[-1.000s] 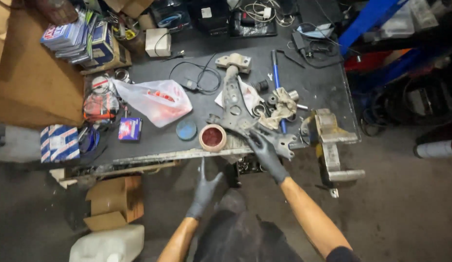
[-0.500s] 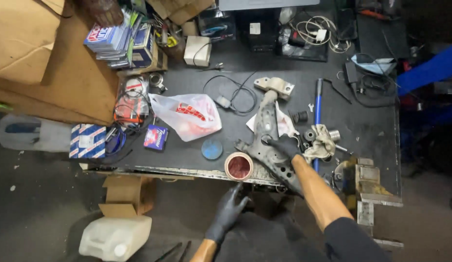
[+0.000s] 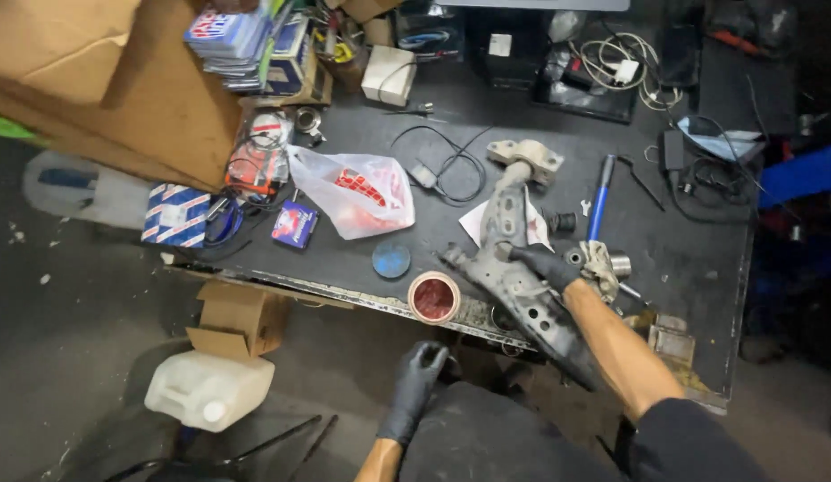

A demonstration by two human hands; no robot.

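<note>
The right hand [image 3: 542,266], in a black glove, lies on a grey metal control arm [image 3: 514,268] that stretches across the near part of the dark desk [image 3: 701,259]; its fingers curl around the middle of the part, closed in a grip on it. The control arm runs from a pale bushing housing at its far end, past a sheet of white paper under it, down to the near edge of the desk, where its lower end sticks out beside the person's forearm. The left hand [image 3: 415,379], also gloved in black, hangs below the desk edge near the person's lap, fingers loosely bent and holding nothing. Just left of the control arm, at the desk's front edge, stands an open round tub [image 3: 433,297] with red contents, and a blue round lid [image 3: 390,260] lies beside it. Farther left sits a white plastic bag [image 3: 357,192] with red print. A blue-handled tool [image 3: 598,198] lies just right of the control arm, near a small cluster of metal parts [image 3: 603,266]. On the floor below stand a white plastic jug [image 3: 208,390] and a cardboard box [image 3: 240,319].
</note>
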